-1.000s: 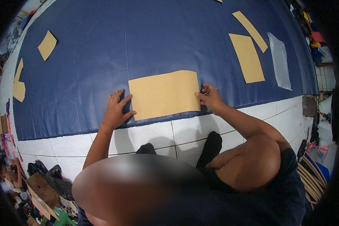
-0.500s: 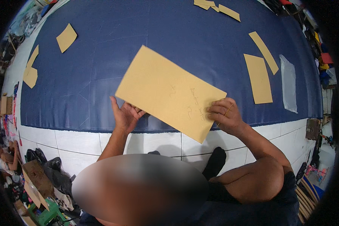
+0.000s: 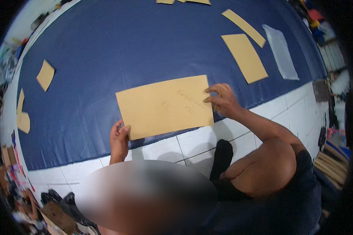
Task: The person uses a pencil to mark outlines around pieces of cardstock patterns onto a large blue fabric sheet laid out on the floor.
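A rectangular tan card sheet with pencil writing on it is held over the near edge of the dark blue sheet material. My left hand has its thumb on top of the card's near left corner, and the other fingers curl at its edge. At the card's right edge, my right hand pinches it, fingertips on the upper face. The card's long near edge reaches past the blue material, over the tiles.
A wide tan card, a narrow tan strip and a pale translucent strip lie at the right. A small tan card and more pieces lie at the left. White floor tiles border the blue material.
The card has turned to lie more level across the view and sits closer to the blue material. My left hand, earlier open-palmed under its near edge, now grips the corner. The view has swung round.
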Demonstrator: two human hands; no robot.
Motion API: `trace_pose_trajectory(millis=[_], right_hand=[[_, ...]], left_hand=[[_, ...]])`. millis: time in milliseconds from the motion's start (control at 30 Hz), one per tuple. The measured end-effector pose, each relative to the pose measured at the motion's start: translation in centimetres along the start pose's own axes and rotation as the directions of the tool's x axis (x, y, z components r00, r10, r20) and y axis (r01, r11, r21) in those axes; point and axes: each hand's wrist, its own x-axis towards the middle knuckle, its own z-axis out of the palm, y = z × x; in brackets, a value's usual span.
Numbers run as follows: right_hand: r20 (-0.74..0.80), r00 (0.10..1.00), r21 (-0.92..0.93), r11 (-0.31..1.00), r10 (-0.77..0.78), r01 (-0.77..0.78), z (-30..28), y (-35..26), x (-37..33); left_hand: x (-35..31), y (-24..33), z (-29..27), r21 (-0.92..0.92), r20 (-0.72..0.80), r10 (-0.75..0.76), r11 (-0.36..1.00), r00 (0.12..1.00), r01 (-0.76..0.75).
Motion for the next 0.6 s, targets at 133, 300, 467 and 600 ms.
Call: trace_pose_trajectory(millis=[133, 300, 467, 600], right_hand=[[-0.02, 0.998, -0.021, 0.998, 0.059, -0.06, 0.4, 1.0, -0.4], [-0.058, 0.996, -0.004, 0.997, 0.071, -0.072, 0.7, 1.5, -0.5], [-0.047, 0.997, -0.021, 0.998, 0.065, -0.066, 0.7, 1.4, -0.6], [-0.033, 0.997, 0.009, 0.997, 0.075, -0.075, 0.9, 1.5, -0.8]], left_hand=[[-0.8, -1.7, 0.0, 0.127, 0.043, 0.013, 0.992, 0.999, -0.018], [-0.8, -2.4, 0.2, 0.126, 0.046, 0.011, 0.992, 0.999, -0.017], [-0.7, -2.8, 0.1, 0.095, 0.045, -0.001, 0.995, 0.999, -0.003], [-1.0, -2.4, 0.4, 0.099, 0.024, 0.005, 0.995, 1.0, -0.007]])
